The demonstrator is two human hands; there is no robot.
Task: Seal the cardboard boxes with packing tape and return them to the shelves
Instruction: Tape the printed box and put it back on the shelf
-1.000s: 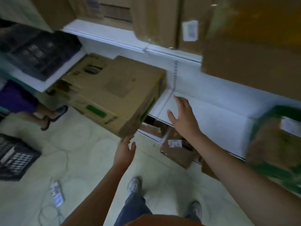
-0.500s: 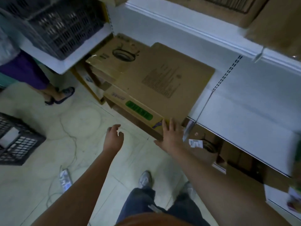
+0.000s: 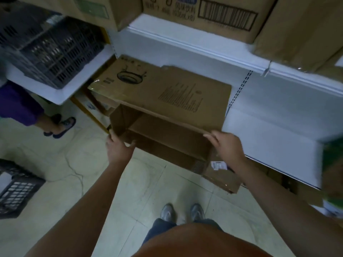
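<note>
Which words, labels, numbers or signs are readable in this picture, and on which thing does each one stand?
None can be read for certain.
Upper shelf box: barcode and blurred characters, unreadable.
Open cardboard box: block of small print and a ring drawing, too blurred.
White label on the lower box: too small.

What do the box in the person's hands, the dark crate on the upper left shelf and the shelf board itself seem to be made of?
Open box: brown corrugated cardboard, matte, with printed black line art; its left edge has a sheen, possibly clear tape. Crate: dark moulded plastic, judging by its regular grid of holes. Shelf board: smooth white surface, probably painted metal, though the picture leaves that open.
</note>
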